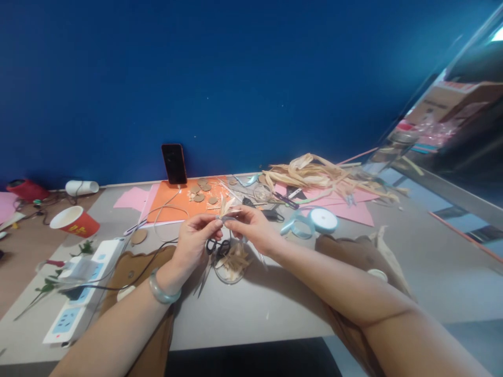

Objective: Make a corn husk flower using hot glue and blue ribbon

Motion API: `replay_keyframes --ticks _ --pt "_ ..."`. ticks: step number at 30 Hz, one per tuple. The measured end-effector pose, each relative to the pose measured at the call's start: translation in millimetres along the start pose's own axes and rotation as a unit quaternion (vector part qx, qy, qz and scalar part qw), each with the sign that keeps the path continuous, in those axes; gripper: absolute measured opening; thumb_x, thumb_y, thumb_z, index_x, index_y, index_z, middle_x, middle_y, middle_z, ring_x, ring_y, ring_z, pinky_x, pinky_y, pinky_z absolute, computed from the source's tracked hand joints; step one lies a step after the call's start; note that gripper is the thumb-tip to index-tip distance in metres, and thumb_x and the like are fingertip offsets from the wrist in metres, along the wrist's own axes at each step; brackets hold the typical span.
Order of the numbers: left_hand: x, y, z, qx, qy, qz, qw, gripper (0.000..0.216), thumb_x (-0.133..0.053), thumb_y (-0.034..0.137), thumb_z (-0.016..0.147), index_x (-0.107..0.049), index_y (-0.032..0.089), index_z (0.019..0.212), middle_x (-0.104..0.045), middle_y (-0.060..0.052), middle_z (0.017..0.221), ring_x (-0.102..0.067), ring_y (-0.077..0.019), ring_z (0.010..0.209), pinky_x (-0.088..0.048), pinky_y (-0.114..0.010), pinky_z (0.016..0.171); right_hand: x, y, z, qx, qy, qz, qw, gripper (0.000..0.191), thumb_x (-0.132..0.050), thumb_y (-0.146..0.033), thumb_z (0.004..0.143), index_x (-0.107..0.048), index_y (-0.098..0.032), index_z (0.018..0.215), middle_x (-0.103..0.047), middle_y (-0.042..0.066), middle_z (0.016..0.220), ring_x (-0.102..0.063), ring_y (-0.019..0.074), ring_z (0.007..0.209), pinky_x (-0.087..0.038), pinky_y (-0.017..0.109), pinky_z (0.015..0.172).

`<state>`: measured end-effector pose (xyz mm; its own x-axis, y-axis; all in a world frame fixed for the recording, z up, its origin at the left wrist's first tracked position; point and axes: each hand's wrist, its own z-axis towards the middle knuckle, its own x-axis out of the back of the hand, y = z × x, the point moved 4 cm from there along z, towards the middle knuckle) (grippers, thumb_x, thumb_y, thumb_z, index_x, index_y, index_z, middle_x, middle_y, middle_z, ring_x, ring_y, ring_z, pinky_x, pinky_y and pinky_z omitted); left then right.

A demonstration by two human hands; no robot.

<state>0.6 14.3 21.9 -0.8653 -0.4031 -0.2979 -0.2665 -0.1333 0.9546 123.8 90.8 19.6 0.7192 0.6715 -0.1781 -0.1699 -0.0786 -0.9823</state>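
Observation:
My left hand (195,238) and my right hand (253,226) meet above the table's middle, both with fingers pinched. Between their fingertips they hold a small bundle of pale dried straw strips (227,208) with a thin grey band around it. A jade-coloured bangle (162,291) is on my left wrist. Directly below the hands stands a small clear glass bowl (231,264) with straw bits in it, and black-handled scissors (217,247) lie beside it.
A phone (174,163) leans on the blue wall. An orange sheet (176,201) carries cardboard discs (199,191). A straw pile (314,175) lies on pink paper, a ribbon spool (323,220) nearby. Left: red paper cup (74,221), white power strip (80,293).

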Motion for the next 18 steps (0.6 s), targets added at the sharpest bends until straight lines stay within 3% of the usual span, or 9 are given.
replay_keyframes --ticks 5,10,18 --pt "-0.7 1.8 -1.0 -0.01 0.004 0.02 1.0 0.023 -0.08 0.029 0.062 -0.067 0.014 0.072 -0.063 0.001 0.054 -0.058 -0.0109 0.049 -0.048 -0.024 0.052 -0.6 0.2 0.8 0.005 -0.01 0.006 1.0 0.024 -0.076 -0.034 0.068 -0.066 -0.016 0.081 -0.06 -0.002 0.067 -0.05 0.0071 0.052 -0.038 0.021 0.048" --pt "1.5 2.0 -2.7 -0.035 0.002 0.057 0.998 0.022 -0.079 0.029 0.065 -0.067 0.015 0.076 -0.063 0.001 0.054 -0.059 -0.0113 0.049 -0.049 -0.024 0.054 -4.1 -4.5 -1.1 0.024 -0.022 0.016 0.999 0.022 -0.077 -0.031 0.068 -0.064 -0.015 0.076 -0.062 -0.001 0.07 -0.054 0.0092 0.062 -0.043 0.024 0.059" --pt "-0.3 2.3 -8.8 -0.072 0.015 0.106 0.992 0.019 -0.078 0.027 0.066 -0.07 0.014 0.077 -0.067 -0.002 0.061 -0.061 -0.0116 0.052 -0.05 -0.023 0.054 -4.1 -4.9 -4.0 0.018 0.019 0.024 0.999 0.027 -0.08 -0.034 0.065 -0.06 -0.017 0.072 -0.06 -0.002 0.068 -0.053 0.0095 0.063 -0.043 0.024 0.064"
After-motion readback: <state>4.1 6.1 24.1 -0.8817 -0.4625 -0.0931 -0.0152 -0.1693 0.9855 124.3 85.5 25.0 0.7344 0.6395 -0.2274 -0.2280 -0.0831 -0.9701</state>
